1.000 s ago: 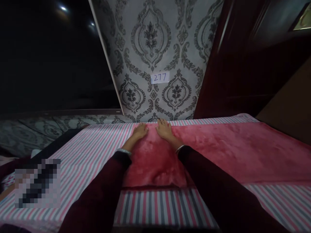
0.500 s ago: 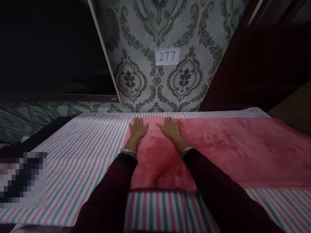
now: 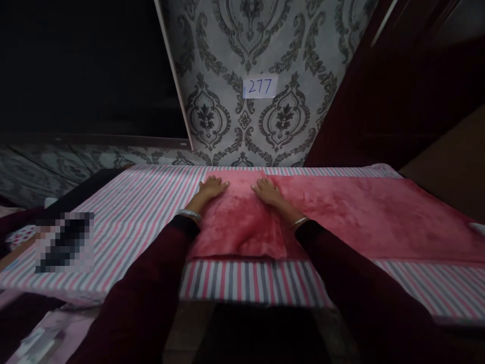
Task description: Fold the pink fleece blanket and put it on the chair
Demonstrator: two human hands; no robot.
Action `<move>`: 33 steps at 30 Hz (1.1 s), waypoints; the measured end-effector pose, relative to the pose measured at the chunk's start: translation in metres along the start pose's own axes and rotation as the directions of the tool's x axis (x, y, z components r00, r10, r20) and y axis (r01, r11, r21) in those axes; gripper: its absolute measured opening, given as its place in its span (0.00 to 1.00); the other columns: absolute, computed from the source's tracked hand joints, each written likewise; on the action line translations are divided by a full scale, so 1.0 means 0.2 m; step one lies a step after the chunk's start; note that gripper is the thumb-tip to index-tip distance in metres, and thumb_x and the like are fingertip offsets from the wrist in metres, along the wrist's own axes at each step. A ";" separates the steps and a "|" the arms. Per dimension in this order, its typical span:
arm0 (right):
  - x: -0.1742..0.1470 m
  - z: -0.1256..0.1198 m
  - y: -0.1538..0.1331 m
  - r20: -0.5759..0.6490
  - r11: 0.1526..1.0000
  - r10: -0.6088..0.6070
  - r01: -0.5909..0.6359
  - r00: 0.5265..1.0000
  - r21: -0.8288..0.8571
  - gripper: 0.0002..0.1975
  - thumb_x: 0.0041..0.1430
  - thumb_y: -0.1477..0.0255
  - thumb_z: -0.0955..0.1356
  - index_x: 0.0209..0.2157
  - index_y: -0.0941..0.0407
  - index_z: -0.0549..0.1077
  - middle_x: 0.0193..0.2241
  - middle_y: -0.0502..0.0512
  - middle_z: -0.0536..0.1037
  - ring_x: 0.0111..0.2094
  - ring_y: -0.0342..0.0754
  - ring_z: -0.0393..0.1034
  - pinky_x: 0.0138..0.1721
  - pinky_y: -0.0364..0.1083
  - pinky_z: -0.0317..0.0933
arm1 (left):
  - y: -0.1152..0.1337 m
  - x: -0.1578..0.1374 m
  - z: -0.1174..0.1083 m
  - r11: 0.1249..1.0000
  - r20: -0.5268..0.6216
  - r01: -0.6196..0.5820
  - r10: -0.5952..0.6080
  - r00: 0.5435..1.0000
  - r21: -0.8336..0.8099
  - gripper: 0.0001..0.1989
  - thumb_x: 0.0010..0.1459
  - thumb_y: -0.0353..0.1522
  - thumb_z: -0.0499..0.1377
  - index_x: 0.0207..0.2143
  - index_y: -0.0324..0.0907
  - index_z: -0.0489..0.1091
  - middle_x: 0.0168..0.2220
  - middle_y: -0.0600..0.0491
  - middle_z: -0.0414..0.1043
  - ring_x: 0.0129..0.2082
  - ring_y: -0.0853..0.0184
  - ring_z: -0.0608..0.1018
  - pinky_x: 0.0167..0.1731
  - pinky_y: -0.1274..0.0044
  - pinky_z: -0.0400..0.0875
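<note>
A red plush blanket (image 3: 341,217) lies along the striped cloth, its left end folded over into a double layer (image 3: 242,222) with a slight ripple near the front. My left hand (image 3: 213,187) rests on the far left edge of that folded part, palm down and fingers apart. My right hand (image 3: 266,191) presses flat near the fold's right edge, holding nothing. Both hands touch the plush surface, with a band of it between them.
The pink, grey and white striped cloth (image 3: 125,217) covers the table. Behind it are a patterned wall with a paper marked 277 (image 3: 260,86), a dark screen (image 3: 87,71) on the left and a dark red panel (image 3: 397,101) on the right. A blurred patch (image 3: 64,242) covers something at left.
My view has shifted so the table's front edge now shows. My left hand has turned a little inward on the plush; my right hand stays on it, its fingers somewhat closer together.
</note>
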State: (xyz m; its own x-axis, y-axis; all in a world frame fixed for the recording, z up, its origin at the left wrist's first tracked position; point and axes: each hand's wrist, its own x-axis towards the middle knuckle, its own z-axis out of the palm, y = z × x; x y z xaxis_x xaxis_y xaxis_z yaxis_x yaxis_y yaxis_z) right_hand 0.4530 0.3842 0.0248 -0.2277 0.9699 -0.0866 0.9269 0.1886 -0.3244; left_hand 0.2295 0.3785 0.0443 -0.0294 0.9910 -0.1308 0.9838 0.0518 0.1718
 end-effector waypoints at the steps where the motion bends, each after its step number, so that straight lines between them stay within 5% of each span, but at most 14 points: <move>1: -0.06 0.01 -0.02 -0.021 1.000 -0.001 0.001 1.000 -0.004 0.32 0.74 0.59 0.52 0.72 0.60 0.54 0.74 0.64 0.50 0.75 0.58 0.38 0.69 0.65 0.44 | 0.01 -0.07 0.01 0.999 -0.036 -0.040 0.040 0.999 0.010 0.34 0.70 0.49 0.40 0.70 0.42 0.58 0.74 0.40 0.48 0.74 0.52 0.50 0.69 0.52 0.47; 5: -0.32 0.12 -0.07 -0.115 0.993 -0.092 0.083 0.989 -0.084 0.33 0.74 0.56 0.53 0.74 0.55 0.50 0.75 0.62 0.46 0.75 0.59 0.36 0.70 0.65 0.39 | 0.01 -0.36 0.16 0.965 -0.123 -0.244 0.255 0.959 0.093 0.34 0.70 0.50 0.43 0.72 0.46 0.54 0.75 0.43 0.45 0.75 0.51 0.48 0.70 0.50 0.42; 10: -0.47 0.25 -0.03 -0.146 0.984 -0.130 0.110 0.981 -0.142 0.34 0.73 0.55 0.55 0.73 0.57 0.53 0.74 0.65 0.48 0.74 0.59 0.40 0.69 0.64 0.42 | -0.07 -0.49 0.31 0.960 -0.168 -0.225 0.253 0.953 0.168 0.34 0.70 0.50 0.45 0.73 0.44 0.53 0.75 0.42 0.46 0.75 0.52 0.48 0.70 0.51 0.42; 20: -0.48 0.22 0.03 -0.110 0.978 -0.173 0.158 0.979 -0.136 0.35 0.73 0.54 0.57 0.73 0.57 0.52 0.74 0.64 0.47 0.74 0.59 0.39 0.69 0.63 0.44 | -0.13 -0.49 0.29 0.962 -0.133 -0.246 0.261 0.956 0.119 0.32 0.70 0.46 0.47 0.73 0.47 0.52 0.75 0.46 0.44 0.75 0.56 0.47 0.70 0.55 0.43; 28: -0.59 0.18 0.18 -0.026 0.983 -0.166 0.163 0.986 -0.082 0.35 0.72 0.59 0.60 0.74 0.54 0.48 0.75 0.60 0.44 0.74 0.58 0.40 0.70 0.61 0.41 | -0.36 -0.66 0.26 0.964 -0.074 -0.252 0.258 0.963 0.080 0.30 0.71 0.41 0.46 0.73 0.52 0.50 0.76 0.51 0.43 0.75 0.57 0.47 0.70 0.55 0.47; 33: -0.71 0.16 0.29 -0.070 0.981 -0.184 0.188 0.980 0.053 0.31 0.70 0.66 0.61 0.71 0.60 0.58 0.71 0.63 0.59 0.71 0.54 0.52 0.69 0.54 0.47 | -0.45 -0.78 0.25 0.963 -0.208 -0.267 0.269 0.940 0.035 0.28 0.70 0.39 0.46 0.68 0.43 0.62 0.72 0.46 0.57 0.72 0.53 0.57 0.69 0.58 0.54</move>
State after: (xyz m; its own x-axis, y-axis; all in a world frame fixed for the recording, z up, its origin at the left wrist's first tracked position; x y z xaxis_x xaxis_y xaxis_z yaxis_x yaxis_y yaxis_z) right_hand 0.5285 0.2526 -0.0118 -0.3734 0.9268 0.0406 0.8504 0.3594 -0.3842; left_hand 0.1542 0.2132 -0.0004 0.2000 0.9716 0.1263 0.9613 -0.2195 0.1663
